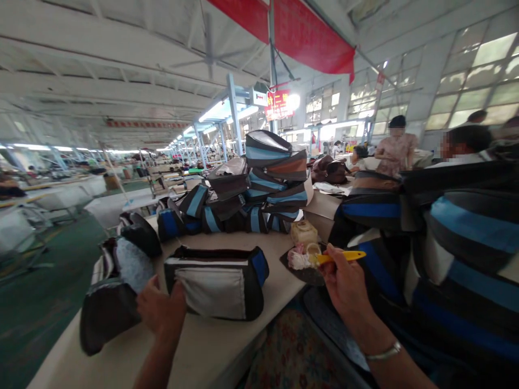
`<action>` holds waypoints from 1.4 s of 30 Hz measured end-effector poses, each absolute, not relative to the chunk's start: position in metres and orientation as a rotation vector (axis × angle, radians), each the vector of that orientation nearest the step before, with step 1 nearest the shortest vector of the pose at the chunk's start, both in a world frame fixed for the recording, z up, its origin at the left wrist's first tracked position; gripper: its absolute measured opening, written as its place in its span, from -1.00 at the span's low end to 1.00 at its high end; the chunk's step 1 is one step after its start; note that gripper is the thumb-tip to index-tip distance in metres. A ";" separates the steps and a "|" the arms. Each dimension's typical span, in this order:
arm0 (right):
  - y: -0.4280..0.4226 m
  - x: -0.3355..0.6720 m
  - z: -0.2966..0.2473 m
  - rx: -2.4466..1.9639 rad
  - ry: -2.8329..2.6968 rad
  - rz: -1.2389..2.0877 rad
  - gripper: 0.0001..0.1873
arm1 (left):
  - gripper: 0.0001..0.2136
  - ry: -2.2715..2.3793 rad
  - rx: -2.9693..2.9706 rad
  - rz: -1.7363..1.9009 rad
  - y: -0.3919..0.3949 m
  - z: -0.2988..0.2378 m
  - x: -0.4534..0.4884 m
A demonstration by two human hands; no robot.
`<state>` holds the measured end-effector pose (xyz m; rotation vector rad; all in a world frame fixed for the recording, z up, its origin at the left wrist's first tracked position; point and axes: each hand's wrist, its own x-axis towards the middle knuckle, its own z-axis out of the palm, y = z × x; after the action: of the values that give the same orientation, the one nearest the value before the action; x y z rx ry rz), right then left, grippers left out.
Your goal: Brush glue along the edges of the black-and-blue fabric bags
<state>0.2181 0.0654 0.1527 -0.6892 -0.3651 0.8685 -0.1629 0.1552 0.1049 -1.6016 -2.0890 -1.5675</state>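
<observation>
Grey-panelled bag (217,282) near worktable (211,351) front edge, left hand (161,309) clamped on; right hand (344,281) pinching yellow-handled tool (339,257); snagging fabric possible.

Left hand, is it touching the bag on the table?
Touching. Head view shows the left hand gripping the near left corner of the bag, thumb over its edge.

A bag (217,281) is lying on the bench (203,346); a pile of bags (251,189) is sitting behind it, a dish (304,267) to its right.

Bags (219,281) on pale worktable (203,351)
</observation>
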 end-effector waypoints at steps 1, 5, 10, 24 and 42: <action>0.066 0.220 0.151 -0.690 -0.358 0.874 -0.62 | -0.56 -2.095 -1.497 -1.619 0.146 0.099 -0.143; 0.070 0.219 0.148 -0.676 -0.372 0.916 -0.62 | -0.60 -1.975 -1.768 -1.675 0.104 0.075 -0.049; 0.069 0.204 0.155 -0.635 -0.461 0.969 -0.62 | -0.47 -1.932 -1.919 -1.705 0.111 0.075 0.026; 0.102 0.130 0.153 -0.772 -0.752 1.060 -0.60 | -0.74 -1.788 -2.094 -2.024 0.087 0.074 -0.017; 0.102 0.132 0.159 -0.927 -0.987 0.685 -0.68 | -0.69 -1.956 -2.131 -2.212 0.067 0.086 -0.041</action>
<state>0.1319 0.1019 0.1591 -0.9265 -0.9872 0.6848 -0.0411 0.0667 0.0863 -2.1308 -1.9563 -2.2117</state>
